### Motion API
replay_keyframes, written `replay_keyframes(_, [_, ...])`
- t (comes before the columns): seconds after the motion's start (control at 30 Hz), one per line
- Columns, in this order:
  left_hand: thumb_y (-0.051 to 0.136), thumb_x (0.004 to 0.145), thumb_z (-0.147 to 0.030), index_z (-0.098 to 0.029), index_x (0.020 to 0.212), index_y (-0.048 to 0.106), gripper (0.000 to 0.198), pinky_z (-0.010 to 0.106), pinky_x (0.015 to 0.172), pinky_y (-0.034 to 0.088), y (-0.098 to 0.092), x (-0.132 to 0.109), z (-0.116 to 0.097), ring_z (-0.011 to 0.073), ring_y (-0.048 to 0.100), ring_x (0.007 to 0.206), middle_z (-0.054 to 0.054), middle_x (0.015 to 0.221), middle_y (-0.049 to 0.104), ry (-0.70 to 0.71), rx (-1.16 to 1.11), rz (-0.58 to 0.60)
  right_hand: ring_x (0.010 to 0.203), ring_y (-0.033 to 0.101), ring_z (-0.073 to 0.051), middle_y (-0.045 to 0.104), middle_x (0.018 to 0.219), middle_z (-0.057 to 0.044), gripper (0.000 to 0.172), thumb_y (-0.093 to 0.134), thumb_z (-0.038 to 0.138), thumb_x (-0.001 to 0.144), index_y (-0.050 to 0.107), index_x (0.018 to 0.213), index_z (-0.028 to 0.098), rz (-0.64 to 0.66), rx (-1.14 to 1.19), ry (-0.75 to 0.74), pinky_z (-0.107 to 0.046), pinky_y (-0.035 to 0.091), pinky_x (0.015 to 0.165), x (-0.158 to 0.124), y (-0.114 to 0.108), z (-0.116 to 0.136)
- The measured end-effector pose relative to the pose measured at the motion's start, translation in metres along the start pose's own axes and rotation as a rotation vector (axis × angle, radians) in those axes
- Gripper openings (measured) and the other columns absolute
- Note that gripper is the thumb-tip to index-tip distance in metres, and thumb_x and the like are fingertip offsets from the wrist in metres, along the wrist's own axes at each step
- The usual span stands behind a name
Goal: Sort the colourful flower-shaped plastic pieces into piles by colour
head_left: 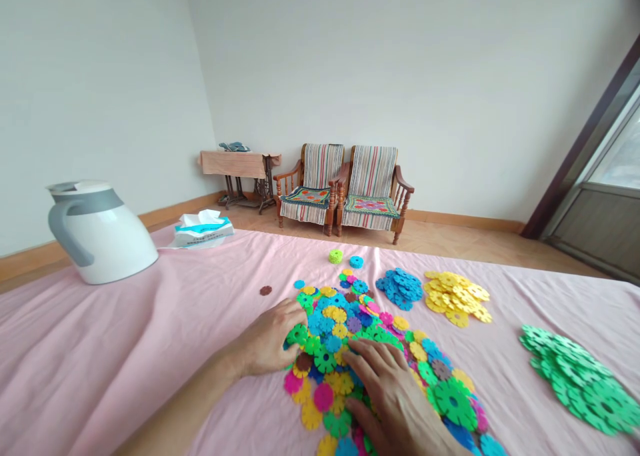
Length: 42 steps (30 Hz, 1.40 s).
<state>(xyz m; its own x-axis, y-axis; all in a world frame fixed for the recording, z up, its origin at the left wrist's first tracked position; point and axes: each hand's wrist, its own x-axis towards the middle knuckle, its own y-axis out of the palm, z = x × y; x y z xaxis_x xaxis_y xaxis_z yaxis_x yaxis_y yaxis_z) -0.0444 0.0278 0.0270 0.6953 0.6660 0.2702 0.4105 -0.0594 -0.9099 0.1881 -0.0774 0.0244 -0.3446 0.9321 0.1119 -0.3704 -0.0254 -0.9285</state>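
Head view: a loose heap of flat plastic discs (339,315) spreads over the pink cloth (215,323) in front of the person, running toward the near edge. Each disc is a thin round, notched about its rim like a flower or cog, many with a hole in the middle. Green, yellow, light and dark blue, pink, purple and brown overlap at all angles; the green ones include some noticeably larger rounds. The left hand (277,336) is half curled at the heap's left side, green discs showing between thumb and fingers; whether it grips any, I cannot tell. The right hand (393,383) lies palm down over the heap, fingers loosely spread and slightly bent, gripping nothing visible. To the right lie single-colour piles: blue (399,288), yellow (456,296) and green (580,376).
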Motion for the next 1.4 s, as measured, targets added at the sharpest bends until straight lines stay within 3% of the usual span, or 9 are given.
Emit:
replay_keyframes(0.13, [0.048,0.061,-0.005,-0.022,0.092,0.057,0.037,0.031,0.085,0.041,0.001,0.0,0.0,0.0216,0.051,0.094,0.004,0.095,0.057,-0.046,0.004,-0.038,0.123,0.043,-0.025,0.05,0.136,-0.001,0.045,0.05,0.038,0.085,0.05,0.13,0.032,-0.012,0.023,-0.001,-0.042,0.033,0.103,0.001,0.005,-0.002])
replay_keyframes(0.27, [0.057,0.062,-0.01,-0.024,0.092,0.062,0.034,0.034,0.09,0.038,-0.001,0.0,-0.005,0.0224,0.051,0.097,0.004,0.098,0.057,-0.019,-0.014,0.003,0.124,0.042,-0.024,0.049,0.137,0.0,0.045,0.048,0.036,0.086,0.048,0.131,0.033,-0.014,0.029,-0.014,-0.042,0.033,0.104,-0.001,0.006,-0.004])
replay_keyframes(0.43, [0.066,0.064,-0.017,-0.026,0.107,0.063,0.043,0.036,0.093,0.036,0.002,0.0,-0.006,0.0231,0.052,0.099,0.004,0.102,0.058,-0.031,-0.024,0.035,0.124,0.043,-0.024,0.048,0.138,0.001,0.045,0.049,0.036,0.086,0.047,0.132,0.033,-0.029,0.035,-0.03,-0.041,0.033,0.103,-0.002,0.008,-0.007])
replay_keyframes(0.63, [0.075,0.062,-0.029,-0.026,0.103,0.065,0.042,0.038,0.093,0.035,0.001,0.001,-0.007,0.0235,0.052,0.097,0.003,0.099,0.062,0.014,-0.035,0.096,0.123,0.043,-0.023,0.05,0.136,0.003,0.045,0.049,0.032,0.086,0.047,0.131,0.034,-0.069,0.046,-0.039,-0.04,0.034,0.104,-0.002,0.011,-0.007])
replay_keyframes(0.83, [0.063,0.066,-0.012,-0.022,0.096,0.064,0.032,0.032,0.092,0.037,0.002,-0.001,-0.014,0.0186,0.056,0.09,0.001,0.094,0.065,0.05,-0.046,0.094,0.123,0.044,-0.025,0.051,0.135,-0.001,0.045,0.05,0.029,0.085,0.049,0.13,0.029,-0.046,-0.013,-0.046,-0.043,0.037,0.102,-0.002,0.009,-0.004])
replay_keyframes(1.03, [0.049,0.071,-0.003,-0.02,0.093,0.063,0.03,0.029,0.078,0.043,0.004,0.0,-0.01,0.0182,0.056,0.084,0.002,0.086,0.065,0.02,0.006,-0.053,0.121,0.047,-0.026,0.052,0.134,-0.003,0.046,0.05,0.029,0.085,0.048,0.131,0.027,-0.07,-0.055,-0.079,-0.044,0.04,0.1,-0.001,0.01,-0.006])
replay_keyframes(1.23, [0.05,0.082,-0.013,-0.019,0.094,0.063,0.018,0.027,0.079,0.047,0.003,0.005,-0.017,0.0157,0.061,0.085,0.003,0.09,0.067,-0.086,-0.197,-0.228,0.112,0.053,-0.025,0.057,0.126,-0.007,0.034,0.05,0.024,0.085,0.056,0.119,0.024,-0.222,-0.028,-0.103,-0.043,0.044,0.095,-0.001,0.016,-0.009])
replay_keyframes(1.4, [0.058,0.08,-0.017,-0.017,0.086,0.064,0.008,0.021,0.068,0.049,0.012,0.003,-0.043,0.0122,0.062,0.072,0.001,0.078,0.068,-0.106,-0.492,-0.159,0.093,0.06,-0.018,0.064,0.101,-0.006,0.023,0.048,0.025,0.088,0.055,0.109,0.022,-0.408,0.173,-0.041,-0.03,0.05,0.081,-0.003,0.028,-0.004])
